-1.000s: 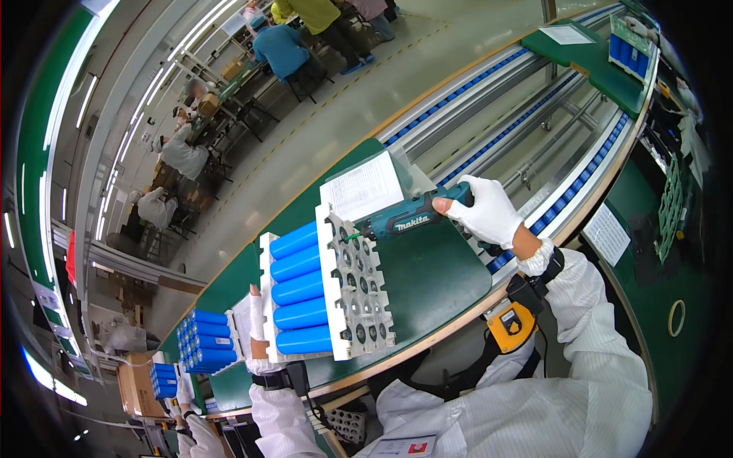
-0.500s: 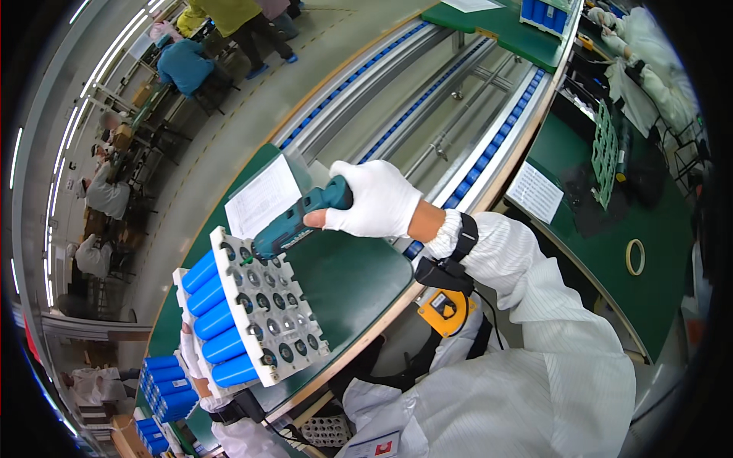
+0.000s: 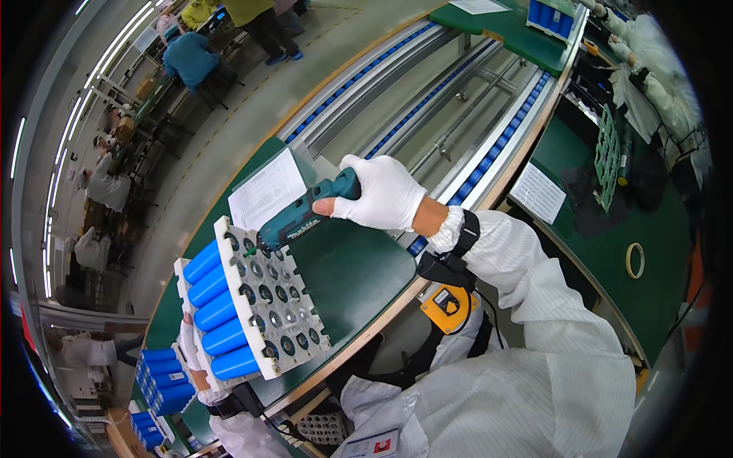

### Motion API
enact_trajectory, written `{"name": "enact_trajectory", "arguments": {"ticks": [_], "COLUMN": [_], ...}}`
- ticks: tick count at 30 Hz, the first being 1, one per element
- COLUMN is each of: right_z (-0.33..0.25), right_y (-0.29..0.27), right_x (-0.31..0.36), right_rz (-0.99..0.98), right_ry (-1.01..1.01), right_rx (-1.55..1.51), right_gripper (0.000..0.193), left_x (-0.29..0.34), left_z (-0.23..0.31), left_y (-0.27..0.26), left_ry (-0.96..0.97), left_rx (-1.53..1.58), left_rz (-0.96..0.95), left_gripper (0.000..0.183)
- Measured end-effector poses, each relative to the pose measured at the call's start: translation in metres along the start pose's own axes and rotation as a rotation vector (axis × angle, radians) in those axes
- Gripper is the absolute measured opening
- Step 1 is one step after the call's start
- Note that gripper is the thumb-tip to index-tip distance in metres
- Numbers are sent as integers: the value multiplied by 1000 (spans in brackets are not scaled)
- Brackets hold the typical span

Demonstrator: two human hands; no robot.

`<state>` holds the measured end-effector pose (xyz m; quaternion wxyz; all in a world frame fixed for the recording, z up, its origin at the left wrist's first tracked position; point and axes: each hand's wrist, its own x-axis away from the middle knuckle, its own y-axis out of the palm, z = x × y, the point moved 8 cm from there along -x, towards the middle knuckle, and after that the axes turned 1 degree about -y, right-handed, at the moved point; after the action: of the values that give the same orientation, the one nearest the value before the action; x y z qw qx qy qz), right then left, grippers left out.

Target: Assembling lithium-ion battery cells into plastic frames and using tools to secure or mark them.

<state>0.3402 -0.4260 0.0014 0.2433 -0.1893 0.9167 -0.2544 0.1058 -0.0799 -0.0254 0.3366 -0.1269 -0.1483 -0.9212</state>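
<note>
My right hand (image 3: 383,195), in a white glove, is closed around a teal cordless screwdriver (image 3: 294,220). Its thumb lies along the tool's body, and the tip meets the upper left part of a battery pack's face. This pack (image 3: 269,305) has blue cylindrical cells (image 3: 215,309) between two white plastic holder plates, with rows of round cell ends showing in the near plate. It stands tilted on the green tabletop (image 3: 343,282). At the pack's left side my left hand (image 3: 188,341), gloved too, grips it; most of its fingers are hidden behind the pack.
A printed sheet (image 3: 267,191) lies beyond the pack. More blue cell packs (image 3: 164,382) stand at lower left. A roller conveyor (image 3: 427,99) runs to the far right. On the right-hand green table are a paper (image 3: 537,192) and a tape roll (image 3: 634,260). Other people work around.
The screwdriver and my right hand have shifted slightly right in the picture. The tip has risen slightly along the pack's upper left part. Both hands keep their holds.
</note>
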Motion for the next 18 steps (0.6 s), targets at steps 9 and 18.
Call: {"name": "enact_trajectory", "arguments": {"ticks": [9,18], "right_z": [9,13], "right_y": [3,-35], "right_x": [1,7], "right_rz": [-7,145], "right_ry": [101,127], "right_rx": [-2,-156], "right_gripper": [66,67], "left_x": [20,-73], "left_z": [-3,16], "left_y": [26,-131], "left_ry": [-57,138], "left_rx": [72,-489], "left_rz": [-60,95], "left_gripper": [41,42]}}
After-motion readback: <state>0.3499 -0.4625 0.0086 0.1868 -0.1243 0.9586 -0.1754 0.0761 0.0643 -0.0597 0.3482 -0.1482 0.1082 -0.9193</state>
